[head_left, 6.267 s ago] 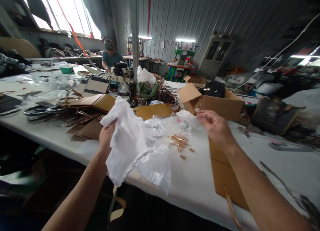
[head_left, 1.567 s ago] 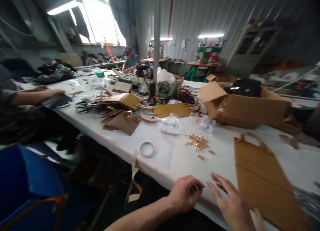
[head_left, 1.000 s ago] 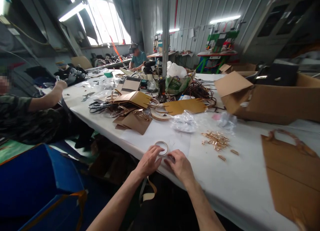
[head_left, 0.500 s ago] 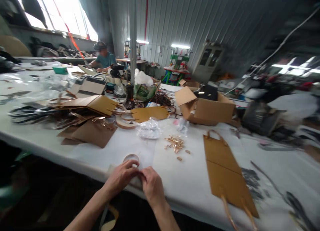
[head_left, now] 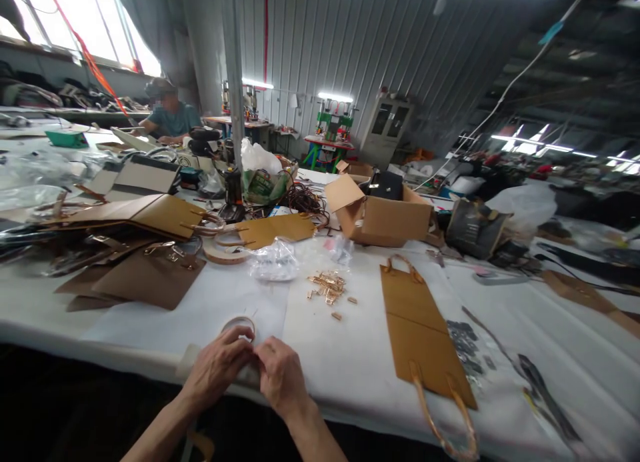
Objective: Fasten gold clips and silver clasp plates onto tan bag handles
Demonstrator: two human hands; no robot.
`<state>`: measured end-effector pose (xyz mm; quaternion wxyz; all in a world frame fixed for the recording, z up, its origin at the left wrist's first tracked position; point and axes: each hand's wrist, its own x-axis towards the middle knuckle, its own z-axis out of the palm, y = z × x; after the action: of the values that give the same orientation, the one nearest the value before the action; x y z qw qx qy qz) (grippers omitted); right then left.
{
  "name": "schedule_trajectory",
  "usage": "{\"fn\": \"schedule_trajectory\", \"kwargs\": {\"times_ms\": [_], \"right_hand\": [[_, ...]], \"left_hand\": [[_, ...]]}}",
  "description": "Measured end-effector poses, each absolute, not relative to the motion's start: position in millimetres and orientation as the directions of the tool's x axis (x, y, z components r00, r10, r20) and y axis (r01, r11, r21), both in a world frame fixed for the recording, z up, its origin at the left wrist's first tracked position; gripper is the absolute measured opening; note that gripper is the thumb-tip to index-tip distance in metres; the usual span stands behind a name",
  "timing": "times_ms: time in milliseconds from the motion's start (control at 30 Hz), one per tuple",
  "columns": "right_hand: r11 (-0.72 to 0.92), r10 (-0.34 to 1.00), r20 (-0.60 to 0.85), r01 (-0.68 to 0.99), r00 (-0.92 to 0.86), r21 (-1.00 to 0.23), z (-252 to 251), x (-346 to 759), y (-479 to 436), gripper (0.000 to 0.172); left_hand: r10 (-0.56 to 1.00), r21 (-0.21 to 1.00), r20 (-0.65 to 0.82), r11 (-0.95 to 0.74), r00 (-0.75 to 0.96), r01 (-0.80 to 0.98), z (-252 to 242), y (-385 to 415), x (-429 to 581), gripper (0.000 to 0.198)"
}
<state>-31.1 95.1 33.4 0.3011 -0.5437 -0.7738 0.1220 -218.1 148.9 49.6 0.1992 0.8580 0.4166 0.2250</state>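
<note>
Head view: your fingertips meet at the tape roll
Your left hand and right hand are closed, tips together just beside the roll, near the table's front edge; what they pinch, if anything, can't be told. You seem to be working at the tape's end, which calls for a fine, steady pinch. Beyond, an open cardboard box holds a black item; a clear bag's pale contents are indistinct.
</note>
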Motion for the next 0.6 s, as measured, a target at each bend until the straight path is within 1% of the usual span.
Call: {"fn": "schedule_trajectory", "kwargs": {"times_ms": [67,100,133,200,233,300,333,367,400,467,533,600], "right_hand": [[0.478,0.874,0.354,0.719,-0.333,-0.505,33.8,-30.4,90.1,0.017],[0.513,0.857,0.362,0.678,-0.367,-0.526,34.7,-28.4,86.9,0.015],[0.529,0.849,0.366,0.632,-0.383,-0.566,36.0,-24.6,83.6,0.015],[0.511,0.859,0.370,0.541,-0.355,-0.668,39.7,-10.1,77.8,0.014],[0.490,0.871,0.372,0.504,-0.321,-0.711,41.5,0.8,75.5,0.014],[0.448,0.894,0.383,0.467,-0.233,-0.762,43.9,28.5,71.9,0.012],[0.423,0.905,0.388,0.467,-0.175,-0.777,44.2,44.3,70.1,0.011],[0.386,0.918,0.381,0.472,-0.110,-0.793,43.6,60.6,67.9,0.011],[0.333,0.932,0.359,0.473,-0.037,-0.816,42.4,76.4,65.3,0.012],[0.191,0.958,0.262,0.422,0.117,-0.886,38.4,104.1,59.3,0.017],[0.061,0.953,0.143,0.295,0.266,-0.953,33.7,123.4,53.9,0.024],[0.007,0.921,0.073,0.170,0.384,-0.985,30.2,133.5,50.9,0.030]], "left_hand": [[0.819,0.530,0.214,-0.555,0.532,0.642,52.0,149.8,-215.5,0.029],[0.822,0.526,0.219,-0.554,0.526,0.646,52.3,149.8,-214.8,0.029],[0.821,0.520,0.233,-0.558,0.522,0.647,51.9,149.5,-214.7,0.029],[0.818,0.510,0.266,-0.568,0.510,0.646,48.5,148.2,-215.9,0.027],[0.820,0.511,0.275,-0.567,0.502,0.646,45.9,147.5,-217.0,0.033],[0.824,0.517,0.262,-0.559,0.502,0.648,41.1,147.7,-218.9,0.055],[0.821,0.513,0.257,-0.563,0.509,0.648,40.6,148.7,-218.7,0.061],[0.811,0.501,0.265,-0.578,0.522,0.644,42.7,150.2,-217.2,0.060],[0.793,0.478,0.291,-0.605,0.535,0.637,48.6,151.7,-213.9,0.054],[0.741,0.418,0.386,-0.671,0.550,0.612,73.9,151.8,-202.4,0.037],[0.676,0.376,0.481,-0.735,0.559,0.565,115.0,143.7,-186.3,0.025],[0.582,0.359,0.564,-0.811,0.585,0.461,159.4,125.5,-168.8,0.023]]}}
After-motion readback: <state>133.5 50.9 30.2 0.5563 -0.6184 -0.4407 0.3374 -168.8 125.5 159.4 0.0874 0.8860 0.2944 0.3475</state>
